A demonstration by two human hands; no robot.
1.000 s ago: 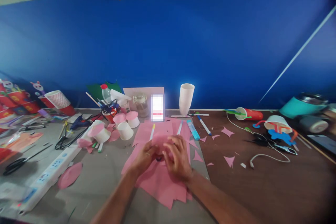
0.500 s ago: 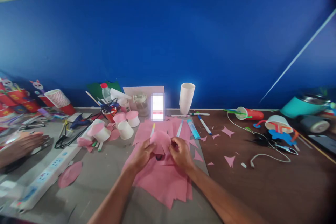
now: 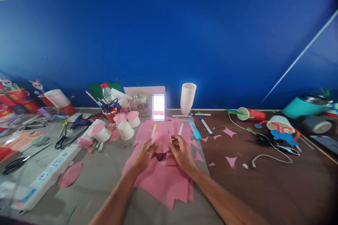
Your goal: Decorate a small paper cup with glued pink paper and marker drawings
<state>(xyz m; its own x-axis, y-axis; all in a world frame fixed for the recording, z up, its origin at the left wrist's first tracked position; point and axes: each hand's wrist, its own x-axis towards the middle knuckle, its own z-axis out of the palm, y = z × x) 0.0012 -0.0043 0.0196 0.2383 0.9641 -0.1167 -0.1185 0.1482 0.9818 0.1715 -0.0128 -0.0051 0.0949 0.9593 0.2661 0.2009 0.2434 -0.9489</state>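
Note:
Between my two hands is a round pink paper disc, held above a pile of pink paper sheets. My left hand is closed on the disc's left edge, thumb on top. My right hand pinches its lower right edge between thumb and fingers. A small dark loop, perhaps a scissor handle, shows just under the disc; the rest of it is hidden. Beyond the disc lie a yellow-tipped marker and a white marker.
White paper cups, some topped with pink discs, stand to the left near a power strip and black scissors. A bright phone screen and stacked white cups stand by the wall. Pink scraps and a cable lie right.
The slit in the disc's lower edge has closed as its cut edges came together. A co-worker's hand at the far left has gone, uncovering the black scissors.

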